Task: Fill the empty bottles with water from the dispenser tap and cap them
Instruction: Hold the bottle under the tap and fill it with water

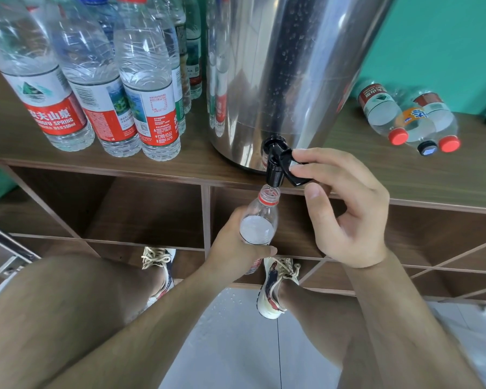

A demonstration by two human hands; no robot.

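Floor (236, 346): pale tiles under me, with water drops scattered near my shoes (275, 284).
Left grip (236, 242): arm reaching forward and low, below the table edge; fingers and thumb wrapped round the middle of the bottle (260, 220), thumb lying across its front.
Bottle: clear plastic, upright, no cap, red ring at the neck; its mouth sits directly under the tap (274, 169), just beneath the spout. Frothy white water shows at shoulder height.
Right grip (345, 211): wrist bent, hand raised to the tap; forefinger on top of the tap lever (295, 176) and thumb under it, pinching it; the other fingers are curled loosely.
Hidden: my left hand covers the bottle's lower half; only a red sliver of label shows below it. I cannot make out the stream itself.
Dispenser (278, 80): steel drum on the table (96, 161), wet with drops, its top cut off by the frame.
Standing bottles (141, 80): clustered left of the drum, their tops mostly cropped.
Lying bottles (404, 119): three on their sides at the right, capped.
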